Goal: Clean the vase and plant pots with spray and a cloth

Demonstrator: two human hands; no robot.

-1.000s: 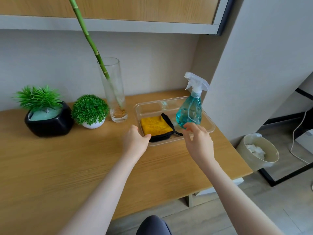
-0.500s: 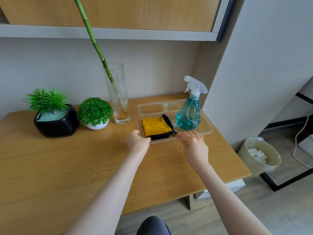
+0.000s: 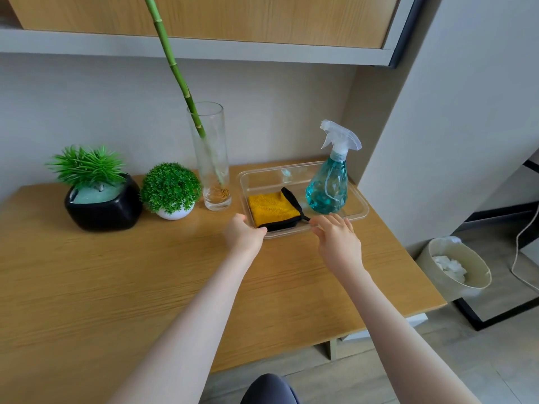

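On a wooden desk (image 3: 145,287), black pot (image 3: 102,208), white pot (image 3: 174,212) and glass vase (image 3: 210,158) stand left of a clear tray (image 3: 360,204). The left hand (image 3: 243,237) pinches its near rim; the right hand (image 3: 338,243) rests loosely spread fingers there, before cloth (image 3: 272,207) and spray bottle (image 3: 328,186).

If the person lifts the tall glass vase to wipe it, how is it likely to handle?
The vase is tall and narrow on a small base, so it probably tips easily. The long bamboo stalk leans far out to one side, likely making it top-heavy. Smooth clear glass looks slippery once sprayed, and breakable if dropped on the table.
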